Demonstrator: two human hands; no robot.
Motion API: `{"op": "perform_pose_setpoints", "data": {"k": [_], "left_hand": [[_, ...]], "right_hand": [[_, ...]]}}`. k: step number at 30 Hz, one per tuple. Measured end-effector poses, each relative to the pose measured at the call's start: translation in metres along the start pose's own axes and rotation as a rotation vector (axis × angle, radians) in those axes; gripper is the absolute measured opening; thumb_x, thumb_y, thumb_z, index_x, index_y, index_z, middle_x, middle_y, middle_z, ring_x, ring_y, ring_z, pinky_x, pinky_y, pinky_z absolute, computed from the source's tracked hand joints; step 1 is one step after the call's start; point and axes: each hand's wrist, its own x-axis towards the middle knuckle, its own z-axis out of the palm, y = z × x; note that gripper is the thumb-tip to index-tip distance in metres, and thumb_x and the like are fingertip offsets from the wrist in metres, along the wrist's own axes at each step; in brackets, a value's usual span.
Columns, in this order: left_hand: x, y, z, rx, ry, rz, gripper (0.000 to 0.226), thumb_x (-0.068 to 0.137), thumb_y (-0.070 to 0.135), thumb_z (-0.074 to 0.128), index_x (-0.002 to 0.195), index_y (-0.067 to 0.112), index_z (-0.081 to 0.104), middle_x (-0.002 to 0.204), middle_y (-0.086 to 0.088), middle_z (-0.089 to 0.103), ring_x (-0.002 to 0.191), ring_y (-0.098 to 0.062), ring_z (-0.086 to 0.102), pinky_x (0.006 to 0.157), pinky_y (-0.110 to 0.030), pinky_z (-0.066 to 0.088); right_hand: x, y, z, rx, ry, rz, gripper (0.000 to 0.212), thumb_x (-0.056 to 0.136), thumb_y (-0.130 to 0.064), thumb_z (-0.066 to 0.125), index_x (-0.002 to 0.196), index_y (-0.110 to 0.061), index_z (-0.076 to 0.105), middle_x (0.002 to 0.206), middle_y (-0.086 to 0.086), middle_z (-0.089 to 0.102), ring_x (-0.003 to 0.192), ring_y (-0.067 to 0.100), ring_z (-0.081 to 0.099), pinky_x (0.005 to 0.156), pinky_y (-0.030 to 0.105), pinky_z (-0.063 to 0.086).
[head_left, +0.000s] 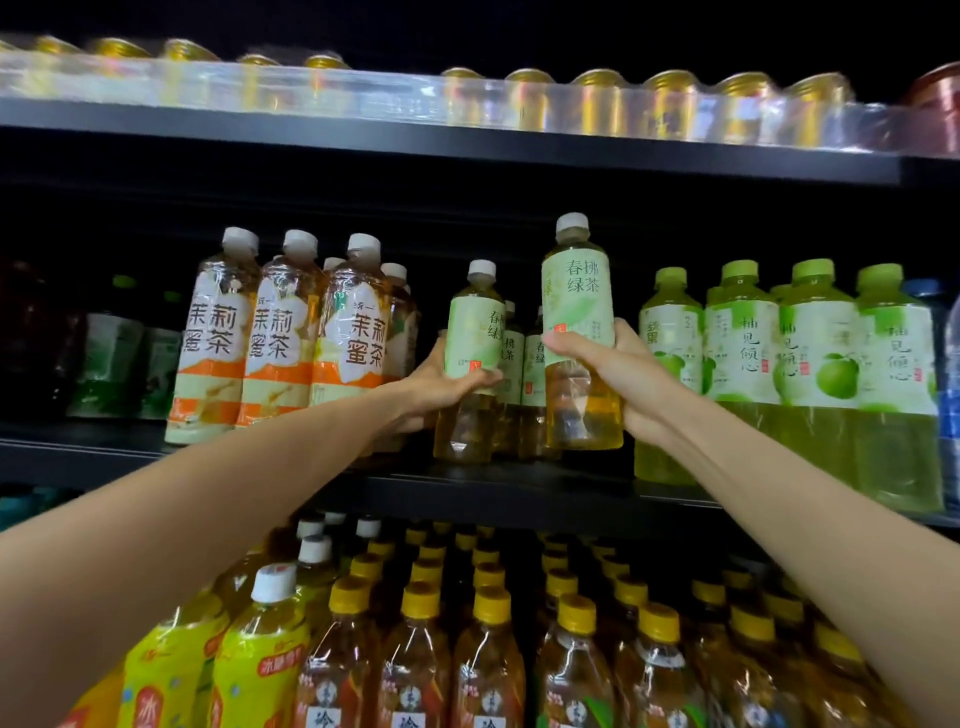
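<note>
- I have two matching bottles in hand on the middle shelf (519, 493), in the white-capped green tea row between the jasmine tea bottles (280, 332) and the green-capped bottles (815, 338).
- The raised green tea bottle (574, 291) is upright and sits higher than its row, seemingly clear of the shelf near the front edge. I judge it is either going into the gap or coming out.
- My right hand (618, 374) grips it at the lower edge of the label. The fingers (571, 347) are curled tight round the body, and the palm is behind.
- The standing green tea bottle (475, 322) is at the front edge, its base at shelf level as far as I can tell. I hold it to steady it or shift it sideways.
- My left hand (441, 384) wraps it from the left, with the fingers (467, 383) closed round its waist.
</note>
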Motion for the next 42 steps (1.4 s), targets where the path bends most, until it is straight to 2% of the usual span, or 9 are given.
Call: {"op": "perform_pose_setpoints", "data": {"k": [7, 12, 19, 26, 29, 33, 36, 40, 42], "left_hand": [[0.015, -0.013, -0.001, 0.098, 0.011, -0.052, 0.081, 0.087, 0.025, 0.065, 0.147, 0.018, 0.012, 0.135, -0.007, 0.045, 0.108, -0.015, 0.046, 0.093, -0.029, 0.040], [0.016, -0.021, 0.006, 0.257, 0.192, -0.078, 0.087, 0.079, 0.035, 0.073, 0.145, 0.015, 0.020, 0.135, -0.007, 0.046, 0.121, -0.022, 0.047, 0.094, -0.028, 0.039], [0.011, -0.028, 0.015, 0.574, 0.406, -0.088, 0.091, 0.066, 0.033, 0.084, 0.132, 0.009, 0.027, 0.129, -0.014, 0.048, 0.120, -0.031, 0.049, 0.099, -0.042, 0.044], [0.029, -0.039, 0.015, 0.406, 0.414, -0.185, 0.062, 0.083, 0.006, 0.068, 0.135, 0.001, 0.034, 0.133, -0.018, 0.047, 0.120, -0.031, 0.050, 0.088, -0.028, 0.047], [0.038, -0.049, 0.006, 0.187, 0.377, -0.263, 0.064, 0.083, 0.013, 0.068, 0.137, 0.000, 0.037, 0.134, -0.020, 0.048, 0.122, -0.033, 0.048, 0.101, -0.038, 0.041], [0.039, -0.038, 0.013, -0.264, 0.465, -0.342, 0.037, 0.100, 0.019, 0.041, 0.135, 0.007, 0.042, 0.139, -0.016, 0.046, 0.126, -0.033, 0.045, 0.086, -0.039, 0.043], [0.033, -0.032, 0.013, -0.633, 0.474, -0.401, 0.035, 0.102, 0.022, 0.035, 0.134, 0.007, 0.042, 0.137, -0.015, 0.046, 0.125, -0.032, 0.045, 0.083, -0.035, 0.046], [0.035, -0.044, 0.011, -0.163, 0.435, -0.331, 0.055, 0.091, 0.015, 0.060, 0.140, 0.006, 0.037, 0.137, -0.016, 0.048, 0.124, -0.031, 0.047, 0.097, -0.037, 0.045], [0.035, -0.042, 0.012, -0.117, 0.403, -0.316, 0.051, 0.094, 0.017, 0.056, 0.139, 0.006, 0.036, 0.135, -0.017, 0.048, 0.119, -0.031, 0.049, 0.087, -0.036, 0.050]], "right_hand": [[0.021, 0.013, 0.006, 0.019, 0.001, 0.026, 0.061, 0.070, -0.022, 0.080, 0.119, -0.017, 0.044, 0.113, 0.010, 0.062, 0.101, 0.026, 0.064, 0.089, 0.048, 0.052], [0.033, 0.016, 0.015, 0.153, 0.029, 0.101, 0.062, 0.074, -0.016, 0.077, 0.124, -0.012, 0.041, 0.111, 0.015, 0.062, 0.091, 0.027, 0.067, 0.071, 0.042, 0.058], [0.047, 0.021, 0.014, 0.329, 0.070, 0.130, 0.063, 0.076, -0.014, 0.075, 0.127, -0.010, 0.038, 0.102, 0.015, 0.062, 0.074, 0.024, 0.066, 0.051, 0.033, 0.055], [0.052, 0.025, 0.009, 0.335, 0.052, 0.140, 0.066, 0.075, -0.013, 0.076, 0.128, -0.011, 0.038, 0.114, 0.018, 0.062, 0.088, 0.030, 0.068, 0.061, 0.041, 0.058], [0.053, 0.027, 0.010, 0.323, 0.043, 0.134, 0.065, 0.073, -0.013, 0.077, 0.126, -0.011, 0.039, 0.110, 0.017, 0.063, 0.081, 0.028, 0.068, 0.053, 0.036, 0.055], [0.054, 0.031, 0.014, 0.286, 0.036, 0.144, 0.066, 0.072, -0.014, 0.078, 0.125, -0.012, 0.039, 0.106, 0.017, 0.062, 0.069, 0.025, 0.066, 0.045, 0.030, 0.051], [0.052, 0.030, 0.015, 0.267, 0.025, 0.140, 0.065, 0.073, -0.015, 0.078, 0.125, -0.012, 0.039, 0.104, 0.016, 0.062, 0.066, 0.023, 0.065, 0.044, 0.028, 0.051], [0.052, 0.032, 0.013, 0.230, 0.026, 0.129, 0.066, 0.073, -0.014, 0.078, 0.126, -0.013, 0.039, 0.110, 0.015, 0.063, 0.082, 0.026, 0.068, 0.058, 0.037, 0.056], [0.052, 0.033, 0.013, 0.222, 0.023, 0.131, 0.065, 0.072, -0.014, 0.078, 0.125, -0.014, 0.040, 0.111, 0.014, 0.062, 0.088, 0.027, 0.068, 0.064, 0.040, 0.057]]}}
